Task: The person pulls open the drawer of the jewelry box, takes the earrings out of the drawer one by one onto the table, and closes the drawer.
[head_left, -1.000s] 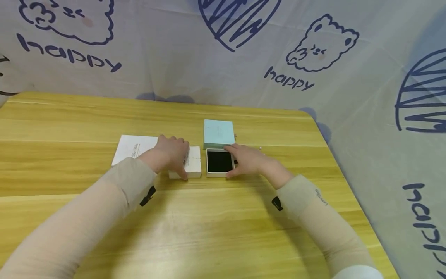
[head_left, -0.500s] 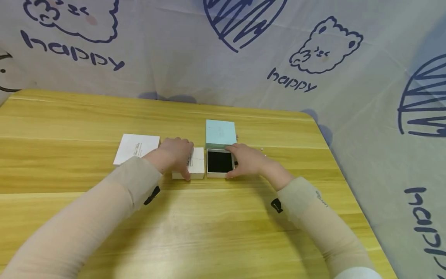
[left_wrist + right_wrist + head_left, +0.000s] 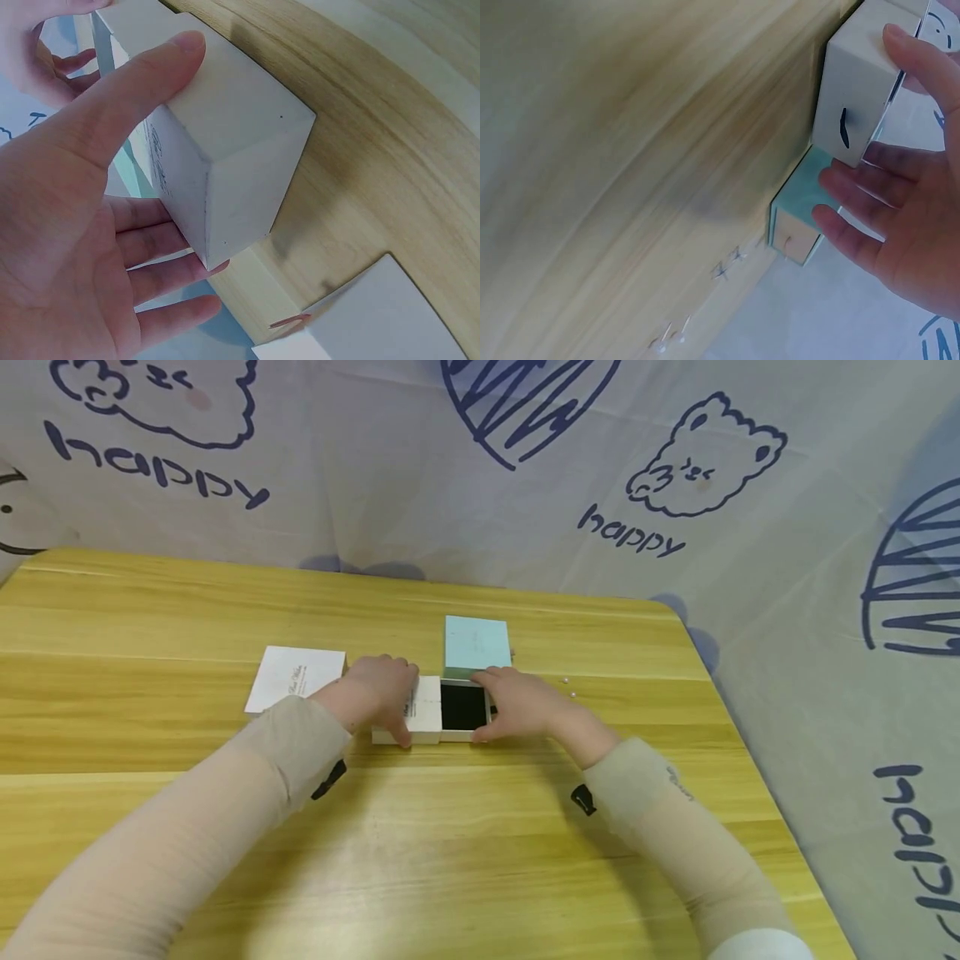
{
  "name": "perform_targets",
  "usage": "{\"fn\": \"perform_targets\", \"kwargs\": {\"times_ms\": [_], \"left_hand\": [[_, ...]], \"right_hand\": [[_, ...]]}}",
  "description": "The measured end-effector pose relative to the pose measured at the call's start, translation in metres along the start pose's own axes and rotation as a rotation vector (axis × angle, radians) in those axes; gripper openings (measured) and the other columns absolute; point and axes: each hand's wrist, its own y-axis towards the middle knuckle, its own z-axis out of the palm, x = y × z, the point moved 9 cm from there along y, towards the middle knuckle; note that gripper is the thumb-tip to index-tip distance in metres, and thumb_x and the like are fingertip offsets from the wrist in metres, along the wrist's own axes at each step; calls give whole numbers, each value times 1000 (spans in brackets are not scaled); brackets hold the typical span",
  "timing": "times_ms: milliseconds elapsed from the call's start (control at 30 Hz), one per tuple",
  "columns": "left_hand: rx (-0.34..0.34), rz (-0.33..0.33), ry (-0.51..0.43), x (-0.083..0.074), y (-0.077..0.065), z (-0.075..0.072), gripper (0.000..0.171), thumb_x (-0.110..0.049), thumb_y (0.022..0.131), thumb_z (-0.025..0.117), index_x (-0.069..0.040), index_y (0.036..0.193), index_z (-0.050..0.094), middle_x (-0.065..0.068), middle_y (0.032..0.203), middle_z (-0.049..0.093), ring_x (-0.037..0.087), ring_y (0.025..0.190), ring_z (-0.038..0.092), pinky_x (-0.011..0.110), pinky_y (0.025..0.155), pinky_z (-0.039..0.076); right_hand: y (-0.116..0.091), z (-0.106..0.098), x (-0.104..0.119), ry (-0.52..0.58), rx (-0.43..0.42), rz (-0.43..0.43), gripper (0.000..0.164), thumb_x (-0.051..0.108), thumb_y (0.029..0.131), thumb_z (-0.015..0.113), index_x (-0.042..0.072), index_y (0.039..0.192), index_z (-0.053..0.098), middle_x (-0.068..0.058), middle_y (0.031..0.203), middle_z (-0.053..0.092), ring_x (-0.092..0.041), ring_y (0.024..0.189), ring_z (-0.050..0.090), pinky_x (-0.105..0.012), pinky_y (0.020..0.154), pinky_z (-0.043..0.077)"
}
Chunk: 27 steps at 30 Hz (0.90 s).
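Note:
In the head view, my left hand [image 3: 367, 692] grips a white box sleeve [image 3: 427, 708] with printed lettering, its thumb on the near side and fingers on the far side. My right hand [image 3: 521, 703] holds a white drawer tray with a black pad [image 3: 462, 707] by its near and far sides. The tray's left end is inside the sleeve; most of the pad still shows. A black ribbon pull [image 3: 844, 129] is on the tray's end wall in the right wrist view. Lettering on the sleeve [image 3: 225, 112] is partly hidden by my left hand in the left wrist view.
Behind the tray stands a light blue box [image 3: 477, 643]. Another white printed box [image 3: 294, 678] lies to the left. Small earrings lie at the right: a star-shaped pair [image 3: 719, 271] and a pair with pearl-like balls [image 3: 660, 345]. A printed cloth [image 3: 480, 527] hangs behind the table.
My left hand and the sleeve have shifted slightly right. My right hand has pushed the tray left, closing the gap, and the tray's end has entered the sleeve.

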Motion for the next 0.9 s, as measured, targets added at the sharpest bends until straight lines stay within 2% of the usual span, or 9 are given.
{"fn": "perform_targets", "kwargs": {"times_ms": [333, 600, 900], "left_hand": [[14, -7, 3, -3, 1, 0, 82, -46, 66, 81, 1, 126, 50, 14, 119, 58, 28, 105, 55, 42, 95, 46], [23, -7, 12, -1, 2, 1, 83, -46, 66, 81, 2, 126, 49, 15, 118, 58, 28, 104, 55, 42, 92, 48], [32, -20, -2, -2, 2, 1, 81, -43, 65, 83, 1, 125, 50, 14, 116, 59, 26, 99, 55, 41, 91, 48]], "right_hand": [[6, 0, 13, -12, 5, -21, 88, 49, 78, 69, 5, 144, 33, -11, 145, 41, -27, 131, 43, -40, 107, 37], [9, 2, 17, 2, 24, 7, 88, 49, 80, 68, 7, 147, 29, -11, 149, 35, -27, 134, 40, -41, 107, 37], [4, 5, 12, 96, 66, 40, 98, 45, 79, 71, 4, 149, 16, -12, 151, 31, -26, 137, 36, -39, 110, 34]]}}
